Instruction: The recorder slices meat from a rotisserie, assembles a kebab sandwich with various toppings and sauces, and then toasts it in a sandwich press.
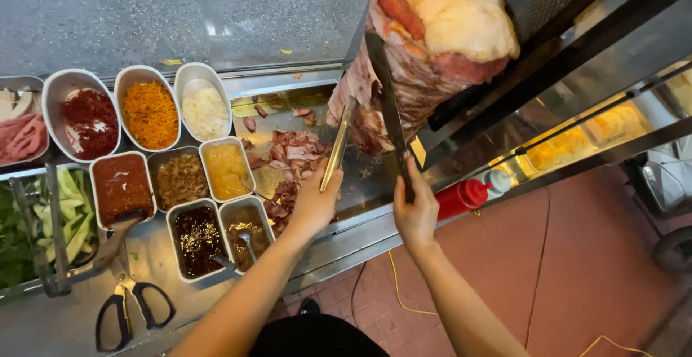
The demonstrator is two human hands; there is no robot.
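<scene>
A tall cone of stacked meat [425,54] on an upright spit stands at the upper middle of a steel street-food desk [166,296], pale fat on top and darker, trimmed flesh lower down. Everything here is placed from that cone.

The person's right hand [416,211], just below the cone, is clamped around the handle of a long dark knife [387,104]; the blade runs up and lies against the cone's left face. The left hand [315,202], below and left of the cone, is closed around a pair of metal tongs [337,144], whose tip reaches the cone's lower left edge. I cannot tell whether the tong arms are pinching meat.

Directly left of the cone's base, shaved meat slices [292,156] lie heaped on the steel catch tray [252,106]. Farther left, oval tubs hold shredded white vegetable [204,110], grated orange carrot [150,114] and dark red shreds [88,120]. Below those, square tins hold a red sauce [121,187], a yellow sauce [227,171] and a dark sauce [197,238]. At the far left are green cucumber strips [72,209]. Black-handled scissors [131,310] lie on the desk, down to the lower left.

To the lower right of the cone, a red squeeze bottle [463,195] lies on its side at the desk's edge, above a red-tiled floor [577,270].
</scene>
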